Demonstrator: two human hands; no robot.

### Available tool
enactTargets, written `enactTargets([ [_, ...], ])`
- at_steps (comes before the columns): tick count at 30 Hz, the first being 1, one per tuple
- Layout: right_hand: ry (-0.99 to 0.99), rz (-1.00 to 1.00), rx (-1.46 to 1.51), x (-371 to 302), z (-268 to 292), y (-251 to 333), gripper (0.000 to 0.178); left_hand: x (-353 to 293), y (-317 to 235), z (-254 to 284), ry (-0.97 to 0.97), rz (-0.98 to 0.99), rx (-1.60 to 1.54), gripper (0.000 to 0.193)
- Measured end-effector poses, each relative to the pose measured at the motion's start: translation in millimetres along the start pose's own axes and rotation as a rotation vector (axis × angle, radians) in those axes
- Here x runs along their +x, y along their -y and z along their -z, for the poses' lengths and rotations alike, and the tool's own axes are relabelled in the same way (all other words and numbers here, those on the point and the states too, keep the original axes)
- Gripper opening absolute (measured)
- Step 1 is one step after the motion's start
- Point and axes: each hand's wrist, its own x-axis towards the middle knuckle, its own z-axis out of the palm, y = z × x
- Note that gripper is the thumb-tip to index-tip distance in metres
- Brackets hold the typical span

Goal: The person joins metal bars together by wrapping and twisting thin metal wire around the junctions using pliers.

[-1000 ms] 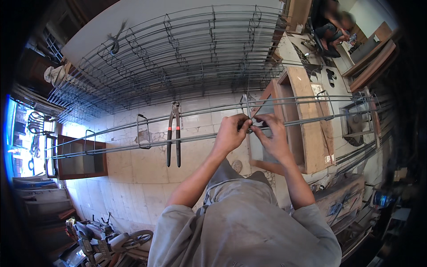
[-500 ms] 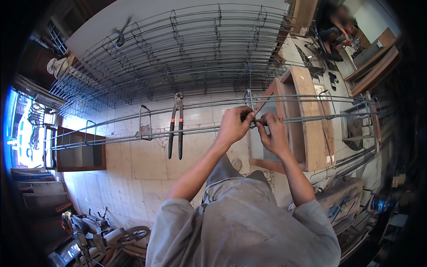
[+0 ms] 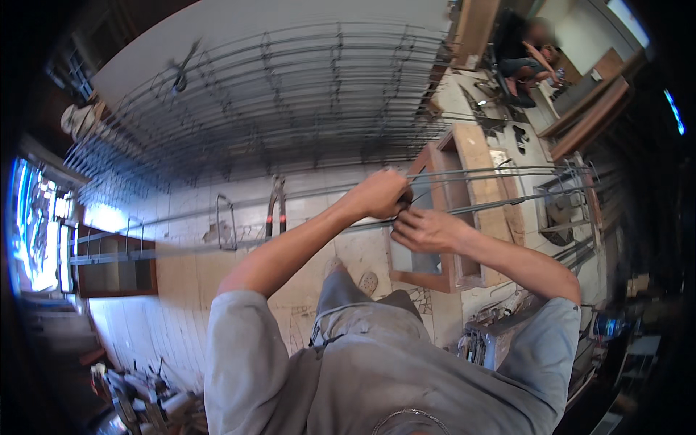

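Observation:
Long thin steel bars (image 3: 500,172) run across in front of me, joined by square wire stirrups (image 3: 234,225). My left hand (image 3: 384,194) is closed at the far bar, fingers curled inward. Just below and to its right, my right hand (image 3: 431,230) is closed by the near bar, its fingertips meeting those of the left. Whatever is pinched between them is hidden by the fingers. Pincers (image 3: 278,190) with dark handles and red bands hang on the bars, left of my hands and partly behind my left forearm.
A large stack of steel cages (image 3: 290,101) lies beyond the bars. A wooden cabinet frame (image 3: 475,145) stands under the bars at right, and another box (image 3: 116,286) under their left end. A person (image 3: 525,65) sits at far right. A motorcycle (image 3: 141,399) stands at lower left.
Both elbows have swung outward and up, and my hands have turned inward, the left over the top. The whole view has shifted, so the bars and cages appear farther left.

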Motion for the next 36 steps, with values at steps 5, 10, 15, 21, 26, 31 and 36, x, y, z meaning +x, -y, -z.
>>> enactTargets([
  [5, -0.039, -0.218, 0.161, -14, -7, 15, 0.015, -20, 12, -22, -0.208, -0.009, -0.265, 0.014],
  [10, -0.116, -0.421, 0.181, -19, -13, 36, 0.011, -43, -15, -42, -0.47, 0.28, -0.492, 0.016],
  [15, -0.122, -0.456, 0.206, -13, -11, 40, 0.015, -40, -12, -40, -0.443, 0.319, -0.538, 0.016],
  [21, 0.036, -0.403, 0.164, 5, 4, 29, 0.014, -4, 1, 0, -0.045, -0.171, -0.14, 0.015],
  [26, 0.11, -0.482, 0.094, 17, 9, 33, 0.014, 42, 13, 17, 0.366, -0.404, -0.054, 0.02],
  [31, 0.157, -0.622, 0.006, 16, 6, 51, 0.02, 48, 18, 18, 0.413, -0.455, -0.101, 0.018],
  [36, 0.215, -0.644, 0.01, 12, 8, 47, 0.024, 34, 36, 16, 0.127, -0.477, -0.23, 0.034],
])
